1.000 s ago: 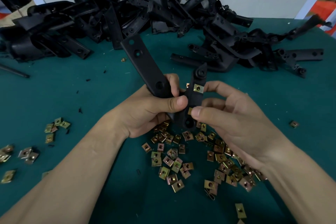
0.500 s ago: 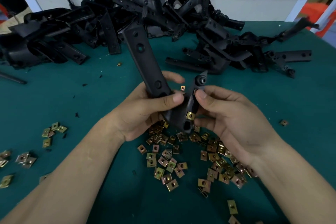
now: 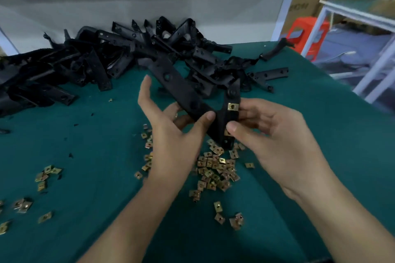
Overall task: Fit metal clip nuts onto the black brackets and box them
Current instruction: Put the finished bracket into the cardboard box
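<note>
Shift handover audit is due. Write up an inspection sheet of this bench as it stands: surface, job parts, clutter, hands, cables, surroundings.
Surface: green mat, covering the bench.
Job's things: one black bracket held above the mat, a clip nut fitted on its short arm; pile of brackets at the back; loose clip nuts under the hands; smaller group at left.
Clutter: small black flecks on the mat.
Hands: left hand pinches the bracket's long arm, one finger straight; right hand pinches the short arm, thumb below the fitted nut.
Cables: nothing seen.
Surroundings: orange stool, cardboard box and white rack at right.
</note>
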A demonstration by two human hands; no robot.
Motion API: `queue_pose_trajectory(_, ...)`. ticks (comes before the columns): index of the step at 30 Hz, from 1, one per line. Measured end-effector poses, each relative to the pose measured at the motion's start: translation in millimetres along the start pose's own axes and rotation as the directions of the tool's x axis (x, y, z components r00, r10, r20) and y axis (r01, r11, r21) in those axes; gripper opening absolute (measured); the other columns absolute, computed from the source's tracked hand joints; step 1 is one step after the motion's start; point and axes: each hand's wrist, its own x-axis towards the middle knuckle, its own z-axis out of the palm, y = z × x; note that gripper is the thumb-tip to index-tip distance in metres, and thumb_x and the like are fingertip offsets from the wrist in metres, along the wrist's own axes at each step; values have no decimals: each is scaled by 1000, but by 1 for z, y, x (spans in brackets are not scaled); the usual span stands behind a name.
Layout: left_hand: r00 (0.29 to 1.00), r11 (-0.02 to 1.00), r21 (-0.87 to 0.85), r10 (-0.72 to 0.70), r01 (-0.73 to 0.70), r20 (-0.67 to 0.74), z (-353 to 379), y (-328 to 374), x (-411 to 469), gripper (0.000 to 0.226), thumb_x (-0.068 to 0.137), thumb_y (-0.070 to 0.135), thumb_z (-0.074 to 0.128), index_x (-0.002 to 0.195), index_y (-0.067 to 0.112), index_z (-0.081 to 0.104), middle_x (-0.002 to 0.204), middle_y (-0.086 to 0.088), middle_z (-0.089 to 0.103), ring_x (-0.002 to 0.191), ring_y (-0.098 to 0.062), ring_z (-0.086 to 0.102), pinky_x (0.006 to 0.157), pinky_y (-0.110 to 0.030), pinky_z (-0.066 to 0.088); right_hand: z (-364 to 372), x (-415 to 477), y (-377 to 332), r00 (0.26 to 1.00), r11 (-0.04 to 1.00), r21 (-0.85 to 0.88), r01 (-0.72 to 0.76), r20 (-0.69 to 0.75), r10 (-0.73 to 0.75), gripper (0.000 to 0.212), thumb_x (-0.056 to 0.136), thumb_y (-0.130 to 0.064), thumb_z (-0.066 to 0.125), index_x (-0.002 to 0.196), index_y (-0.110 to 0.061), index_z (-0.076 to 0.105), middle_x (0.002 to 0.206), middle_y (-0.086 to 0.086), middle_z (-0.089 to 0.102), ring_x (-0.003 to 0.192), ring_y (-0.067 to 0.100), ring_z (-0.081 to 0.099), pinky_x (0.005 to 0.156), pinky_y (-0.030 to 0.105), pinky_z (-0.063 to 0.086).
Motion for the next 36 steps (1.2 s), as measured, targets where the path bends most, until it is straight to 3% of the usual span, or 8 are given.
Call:
queue_pose_trajectory(4, 986, 999, 1, -40, 40, 159, 52, 23, -33, 113, 85, 7, 81, 156, 47, 3, 108, -4, 71, 99, -17, 72, 82, -23, 56, -63, -56, -7, 985, 987, 156, -38, -158, 63, 39, 86, 9, 69, 102, -25, 79, 93, 0, 78, 82, 8, 69, 80, 18, 54)
queue_pose_trajectory(10, 868, 966, -142, -123, 215, 481, 139, 34, -100, 62, 100, 5, 60, 149, 36, 37, 85, 0, 60, 76, -9, 65, 82, -30, 61, -162, -185, -11, 865, 971, 159, -177, -445, 231, 33, 79, -12, 68, 110, -20, 78, 103, 9, 75, 92, 14, 67, 87, 24, 52)
queue_pose_trajectory(14, 736, 944, -94, -183, 317, 651, 189, 28, -152, 48, 95, 7, 63, 131, 36, 50, 93, 1, 70, 89, -14, 74, 80, -35, 62, -199, -263, -13, 755, 941, 63, -333, -580, 306, 32, 84, -8, 68, 109, -28, 77, 100, 12, 73, 89, 10, 68, 83, 24, 55)
queue_pose_trajectory(19, 585, 989, 146, -138, 34, 799, 221, 5, -188, 40, 91, 24, 65, 128, 40, 58, 117, 17, 65, 104, 1, 68, 95, -34, 57, -219, -327, 1, 604, 771, -10, -636, -628, 490, 41, 92, -7, 67, 118, -39, 65, 96, -8, 75, 88, 11, 72, 72, 23, 60)
queue_pose_trajectory(23, 492, 957, 265, -176, -117, 853, 221, -8, -192, 52, 98, 17, 64, 147, 29, 50, 141, 14, 50, 127, 5, 51, 106, -35, 50, -231, -351, 22, 469, 457, -189, -869, -608, 641, 57, 97, -25, 63, 146, -40, 41, 110, -20, 61, 97, 8, 67, 80, 30, 59)
queue_pose_trajectory(25, 500, 955, 255, -149, -151, 853, 216, -7, -187, 47, 97, 15, 63, 141, 31, 56, 137, 16, 52, 125, 6, 51, 104, -28, 50, -231, -351, 25, 455, 423, -215, -880, -639, 621, 58, 99, -26, 60, 150, -38, 38, 111, -20, 58, 99, 9, 65, 78, 26, 55)
queue_pose_trajectory(29, 602, 964, 225, -97, -141, 793, 200, -3, -165, 39, 95, 5, 61, 118, 35, 66, 124, 17, 61, 116, 5, 58, 88, -7, 47, -229, -334, 28, 535, 474, -277, -836, -601, 594, 53, 100, -22, 58, 148, -38, 42, 112, -23, 59, 102, 4, 60, 71, 16, 47)
queue_pose_trajectory(36, 864, 932, 265, 90, -249, 495, 113, -6, -80, 30, 99, 7, 61, 106, 35, 70, 115, 12, 69, 106, -13, 68, 78, -16, 53, -200, -250, 42, 730, 675, -319, -665, -469, 497, 38, 94, -21, 65, 119, -49, 58, 100, -21, 69, 97, -7, 61, 69, 6, 43)
